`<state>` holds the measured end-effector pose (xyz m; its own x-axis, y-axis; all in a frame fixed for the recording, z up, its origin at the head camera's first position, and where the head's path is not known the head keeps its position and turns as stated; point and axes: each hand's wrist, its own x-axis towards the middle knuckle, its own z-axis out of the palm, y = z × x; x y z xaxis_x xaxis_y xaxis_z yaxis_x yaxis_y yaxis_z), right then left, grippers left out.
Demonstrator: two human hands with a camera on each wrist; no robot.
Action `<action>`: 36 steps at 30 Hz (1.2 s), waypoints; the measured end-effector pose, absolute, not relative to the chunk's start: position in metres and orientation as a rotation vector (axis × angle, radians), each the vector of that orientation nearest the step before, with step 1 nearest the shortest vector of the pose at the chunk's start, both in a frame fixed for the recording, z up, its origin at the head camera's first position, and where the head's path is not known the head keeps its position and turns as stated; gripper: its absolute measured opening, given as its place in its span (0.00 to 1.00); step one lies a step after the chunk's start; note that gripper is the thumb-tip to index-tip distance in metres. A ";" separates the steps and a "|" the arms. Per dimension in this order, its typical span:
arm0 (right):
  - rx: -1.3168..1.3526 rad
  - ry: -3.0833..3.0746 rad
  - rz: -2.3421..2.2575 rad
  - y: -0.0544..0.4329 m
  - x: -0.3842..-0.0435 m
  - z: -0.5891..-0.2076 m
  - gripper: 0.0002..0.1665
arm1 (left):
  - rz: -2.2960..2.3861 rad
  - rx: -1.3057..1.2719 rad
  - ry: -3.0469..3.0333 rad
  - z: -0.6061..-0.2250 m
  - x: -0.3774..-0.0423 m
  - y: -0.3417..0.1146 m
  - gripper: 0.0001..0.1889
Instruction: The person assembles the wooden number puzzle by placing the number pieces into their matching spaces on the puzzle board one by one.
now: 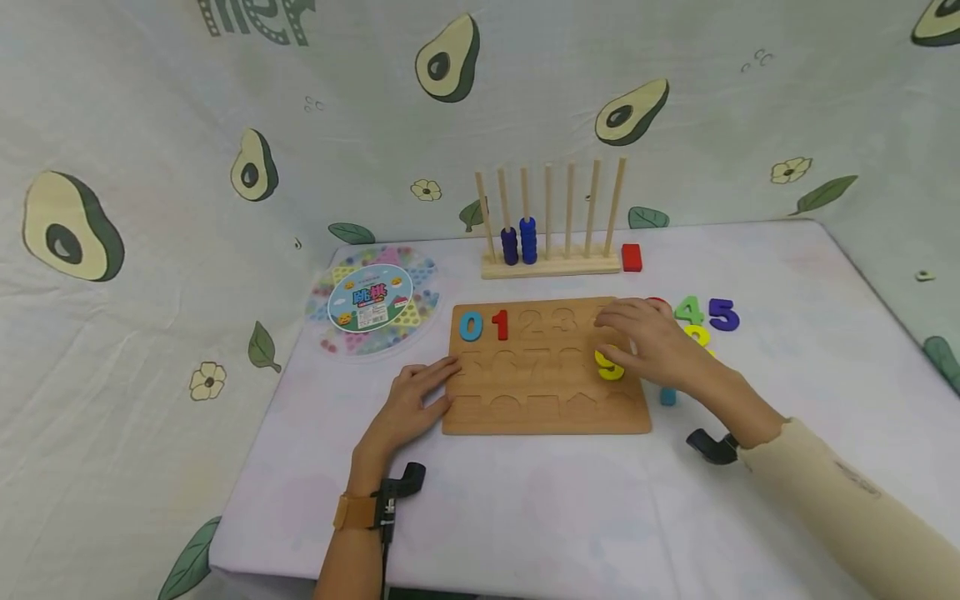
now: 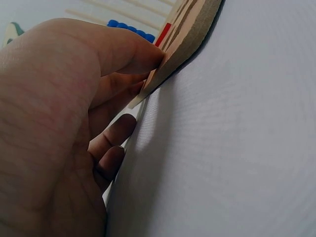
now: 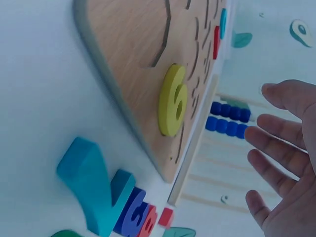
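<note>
Number board (image 1: 547,422) | slots (image 1: 531,322): blue 0 (image 1: 462,326), red 1 (image 1: 502,326) | yellow numeral (image 1: 611,374) atop | hands released: left (image 1: 407,408) touching board, right (image 1: 649,337) hovering

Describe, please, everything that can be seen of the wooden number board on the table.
The board looks like light-brown wood: flat, rectangular, with rounded corners and three rows of shallow recesses. It lies on the white table. A blue 0 and a red 1 occupy the first top-row places; a yellow numeral lies toward its right side. The left hand touches its left edge; the right hand partly hides it from the head camera.
</note>
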<state>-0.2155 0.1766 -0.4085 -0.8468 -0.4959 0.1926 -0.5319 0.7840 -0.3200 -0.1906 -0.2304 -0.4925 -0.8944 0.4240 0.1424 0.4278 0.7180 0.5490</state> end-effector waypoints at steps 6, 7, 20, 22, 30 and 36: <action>0.796 -2.867 0.570 0.188 -0.210 -0.410 0.21 | -0.939 -0.720 -2.903 -0.491 -0.192 -0.230 0.27; 0.792 -2.862 0.570 0.189 -0.210 -0.411 0.21 | -0.938 -0.721 -2.903 -0.491 -0.192 -0.230 0.27; 0.762 -2.857 0.638 0.206 -0.201 -0.423 0.21 | -0.927 -0.718 -2.920 -0.495 -0.192 -0.233 0.27; 0.743 -2.868 0.634 0.208 -0.199 -0.424 0.21 | -0.929 -0.718 -2.922 -0.496 -0.192 -0.234 0.27; 0.661 -2.910 0.573 0.220 -0.192 -0.424 0.23 | -0.950 -0.739 -2.912 -0.496 -0.192 -0.233 0.27; 0.607 -2.957 0.531 0.235 -0.189 -0.422 0.26 | -0.971 -0.722 -2.919 -0.494 -0.190 -0.231 0.27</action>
